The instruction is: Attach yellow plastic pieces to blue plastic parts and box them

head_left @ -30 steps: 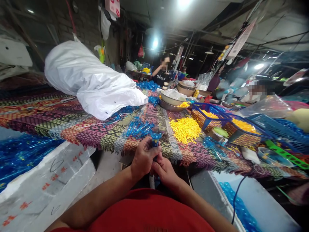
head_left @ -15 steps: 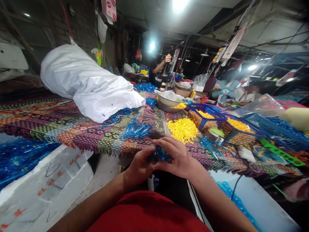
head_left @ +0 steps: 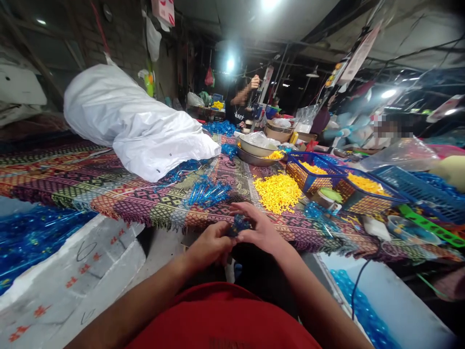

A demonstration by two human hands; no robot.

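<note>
A small translucent blue piece is between my hands, just off the table's fringed front edge. My left hand is closed on its left side. Curved around its right side, my right hand has thumb and fingers on either side of the piece. Beyond the hands, a pile of small yellow parts and a bunch of clear blue pieces lie on the patterned cloth.
A large white sack lies at the left. Blue baskets of yellow parts and stacked bowls stand to the right. Foam boxes flank me below the table. A person is at the back.
My right hand has opened somewhat and its fingers show less wrapped around the blue piece. My left hand has turned slightly, and the view has shifted a little.
</note>
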